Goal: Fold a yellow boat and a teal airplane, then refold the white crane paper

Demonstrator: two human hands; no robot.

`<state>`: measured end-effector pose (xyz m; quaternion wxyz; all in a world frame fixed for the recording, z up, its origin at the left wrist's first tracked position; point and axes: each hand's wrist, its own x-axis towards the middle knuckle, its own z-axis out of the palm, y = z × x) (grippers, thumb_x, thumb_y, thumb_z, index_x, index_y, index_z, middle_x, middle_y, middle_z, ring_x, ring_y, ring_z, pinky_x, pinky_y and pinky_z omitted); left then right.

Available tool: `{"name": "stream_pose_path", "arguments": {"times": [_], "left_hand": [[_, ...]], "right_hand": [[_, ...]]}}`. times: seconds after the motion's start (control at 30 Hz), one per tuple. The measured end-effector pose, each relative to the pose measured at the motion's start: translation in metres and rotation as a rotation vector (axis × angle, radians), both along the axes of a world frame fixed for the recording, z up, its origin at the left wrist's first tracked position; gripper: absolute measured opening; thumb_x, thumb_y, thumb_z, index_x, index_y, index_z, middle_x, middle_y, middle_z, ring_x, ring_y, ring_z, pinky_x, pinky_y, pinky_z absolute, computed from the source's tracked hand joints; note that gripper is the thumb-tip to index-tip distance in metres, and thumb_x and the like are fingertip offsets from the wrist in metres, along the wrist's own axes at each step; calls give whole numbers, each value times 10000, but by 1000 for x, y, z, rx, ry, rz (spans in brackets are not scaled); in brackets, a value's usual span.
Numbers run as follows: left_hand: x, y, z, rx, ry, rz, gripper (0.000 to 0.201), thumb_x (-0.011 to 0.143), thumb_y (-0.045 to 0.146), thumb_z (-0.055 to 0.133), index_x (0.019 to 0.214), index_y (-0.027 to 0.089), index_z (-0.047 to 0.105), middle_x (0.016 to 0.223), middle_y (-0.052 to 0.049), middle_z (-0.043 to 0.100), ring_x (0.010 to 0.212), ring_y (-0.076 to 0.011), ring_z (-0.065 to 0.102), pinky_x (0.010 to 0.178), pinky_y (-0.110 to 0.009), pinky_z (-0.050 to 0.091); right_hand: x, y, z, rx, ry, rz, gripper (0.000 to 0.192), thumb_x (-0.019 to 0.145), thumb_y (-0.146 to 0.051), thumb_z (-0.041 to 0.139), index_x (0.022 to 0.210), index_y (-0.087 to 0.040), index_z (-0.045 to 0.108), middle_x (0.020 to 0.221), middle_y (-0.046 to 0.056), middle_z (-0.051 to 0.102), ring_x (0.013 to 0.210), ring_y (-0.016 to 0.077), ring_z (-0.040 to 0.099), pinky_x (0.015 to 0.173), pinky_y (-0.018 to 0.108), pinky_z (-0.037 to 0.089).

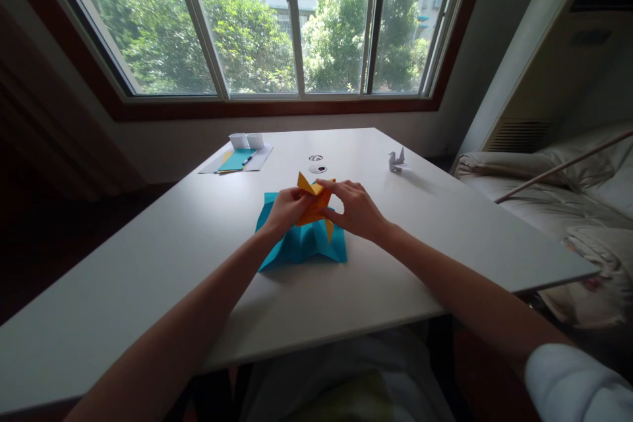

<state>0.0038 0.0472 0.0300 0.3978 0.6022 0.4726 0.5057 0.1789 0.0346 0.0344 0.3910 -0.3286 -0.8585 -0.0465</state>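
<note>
Between my hands is a folded piece of orange-yellow origami paper (315,210), held up over the table with pointed flaps sticking out at its top and lower right. My left hand (288,209) is closed on its left side. At the right, my right hand (355,208) pinches it, index finger along the top edge and thumb on the lower side. Under both hands a creased blue sheet of paper (301,247) lies spread on the white table (395,264), partly covered by the left hand and the orange paper.
At the back left are blue paper (238,159), a pen (248,159) and two small white paper objects (246,140) on white sheets. Two round flat pieces (317,169) lie beyond my hands. A grey-white paper crane (396,160) stands at the back right. A sofa (544,171) adjoins the table's right side.
</note>
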Motion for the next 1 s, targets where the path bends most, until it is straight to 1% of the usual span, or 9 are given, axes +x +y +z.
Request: {"name": "stream_pose_path", "arguments": {"times": [0.1,0.17,0.23,0.3,0.4,0.57,0.73,0.9,1.0], "left_hand": [[0,-1,2,-28,69,40,503,645,586,622,681,86,667,617,-59,620,558,-159,557,487,-241,412],[1,-3,3,-69,77,36,544,646,631,590,639,90,652,566,-51,593,515,-144,530,457,-235,396],[2,-4,4,-94,72,19,548,639,643,586,618,98,641,539,-42,578,493,-133,515,449,-230,389],[3,-5,3,-96,70,-3,540,637,640,591,609,102,634,532,-38,572,486,-127,509,452,-229,388],[2,-5,3,-89,84,-20,546,645,642,584,607,99,627,531,-40,567,488,-127,507,454,-230,385],[0,-5,4,-59,120,-18,572,636,651,585,653,82,646,612,-67,613,563,-155,543,481,-231,398],[1,-5,4,-29,125,2,561,645,644,578,633,87,649,597,-65,608,571,-165,545,491,-235,403],[1,-4,4,-16,130,29,518,643,621,594,573,109,627,538,-42,578,550,-158,541,480,-225,392],[-1,-1,2,-16,128,80,514,643,618,598,584,109,627,542,-42,584,540,-155,538,467,-223,381]], "right_hand": [[-2,-2,1,20,-23,-31,546,786,-294,617,1286,-213,414,1094,50,642,925,210,561,805,349,394],[-2,-2,1,71,-49,-49,472,804,-294,601,1244,-202,455,1017,49,665,883,205,555,765,333,389],[-1,-1,2,151,-97,-58,310,833,-292,566,1128,-199,547,941,47,679,864,202,546,735,322,375],[1,1,2,243,-155,-53,168,859,-293,527,966,-199,617,882,41,685,846,198,540,718,317,361],[4,5,2,357,-221,-12,184,882,-275,488,819,-194,640,814,30,688,800,182,546,704,312,354],[6,10,6,431,-249,121,208,900,-223,455,844,-185,652,760,21,694,733,147,592,702,290,389],[7,8,9,393,-218,154,234,913,-230,427,877,-189,654,784,22,715,701,142,645,676,294,447],[9,3,13,327,-195,186,221,916,-241,423,918,-194,638,913,38,718,799,150,671,707,293,486],[9,1,15,324,-209,175,212,917,-244,416,921,-192,622,1014,45,695,807,154,668,719,299,496]]}}
